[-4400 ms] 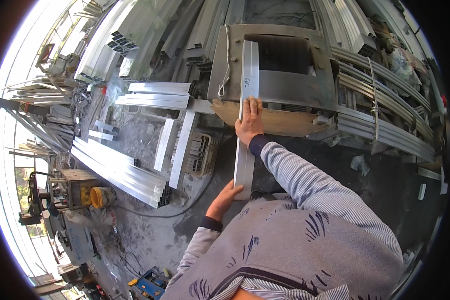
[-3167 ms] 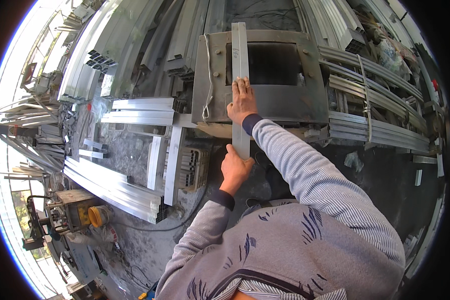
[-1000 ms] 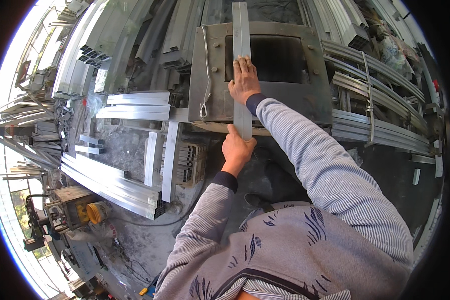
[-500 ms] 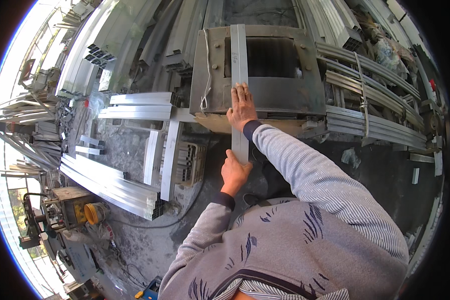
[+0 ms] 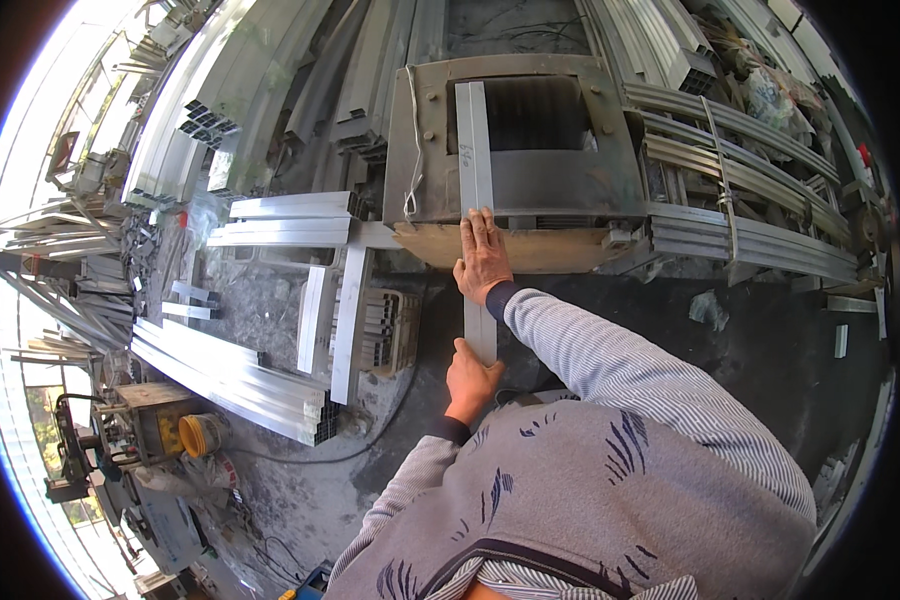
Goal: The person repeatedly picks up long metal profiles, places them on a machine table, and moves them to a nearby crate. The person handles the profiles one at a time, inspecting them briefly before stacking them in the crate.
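Note:
A long flat aluminium bar (image 5: 473, 150) lies lengthwise across a grey metal machine table (image 5: 420, 150), its near end hanging over the edge toward me. My right hand (image 5: 482, 262) presses flat on the bar at the table's front edge, fingers together. My left hand (image 5: 470, 378) grips the bar's near end from below. A wooden board (image 5: 540, 252) forms the table's front lip.
Bundles of aluminium profiles (image 5: 730, 235) lie to the right and stacks (image 5: 230, 375) on the floor to the left. Short profiles (image 5: 290, 218) rest beside the machine. A yellow bucket (image 5: 202, 436) and a small machine (image 5: 135, 425) stand at lower left. Dark concrete floor (image 5: 770, 340) spreads right.
The bar was pushed forward over the machine table and has now slid back toward me a little; both hands moved nearer with it.

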Demonstrator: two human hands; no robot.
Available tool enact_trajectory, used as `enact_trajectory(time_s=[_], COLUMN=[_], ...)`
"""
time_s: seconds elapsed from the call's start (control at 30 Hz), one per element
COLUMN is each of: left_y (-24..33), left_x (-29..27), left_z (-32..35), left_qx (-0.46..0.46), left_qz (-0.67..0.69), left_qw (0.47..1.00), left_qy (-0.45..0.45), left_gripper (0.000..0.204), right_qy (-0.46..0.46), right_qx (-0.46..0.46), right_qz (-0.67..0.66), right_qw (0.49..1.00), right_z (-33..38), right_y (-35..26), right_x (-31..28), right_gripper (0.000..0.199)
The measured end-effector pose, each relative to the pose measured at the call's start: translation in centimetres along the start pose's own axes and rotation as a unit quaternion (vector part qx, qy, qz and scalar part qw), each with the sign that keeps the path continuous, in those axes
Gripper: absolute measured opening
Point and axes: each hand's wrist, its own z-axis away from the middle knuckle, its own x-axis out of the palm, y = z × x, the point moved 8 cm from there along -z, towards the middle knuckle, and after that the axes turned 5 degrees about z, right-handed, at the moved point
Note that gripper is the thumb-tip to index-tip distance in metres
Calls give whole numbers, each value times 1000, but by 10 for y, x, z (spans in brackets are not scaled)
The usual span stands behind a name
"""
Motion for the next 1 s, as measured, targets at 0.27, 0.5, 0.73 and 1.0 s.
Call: enact_trajectory(time_s=[0.27,0.5,0.73,1.0], left_y=[-4,-10,-34,-56], left_x=[1,3,9,4], left_z=[15,33,56,90], left_qx=[-2,12,5,-12], left_qz=[-11,-8,-16,-17], left_qw=[1000,1000,1000,1000], left_qy=[-11,-7,-3,-9], left_gripper=[72,71,73,66], right_qy=[-32,-7,-29,-44], right_qx=[9,11,20,20], right_qz=[-2,-4,-15,-8], right_qw=[999,1000,999,999], right_z=[14,36,65,100], right_y=[1,-3,-12,-31], right_x=[1,-8,-3,-2], right_gripper=[79,78,79,83])
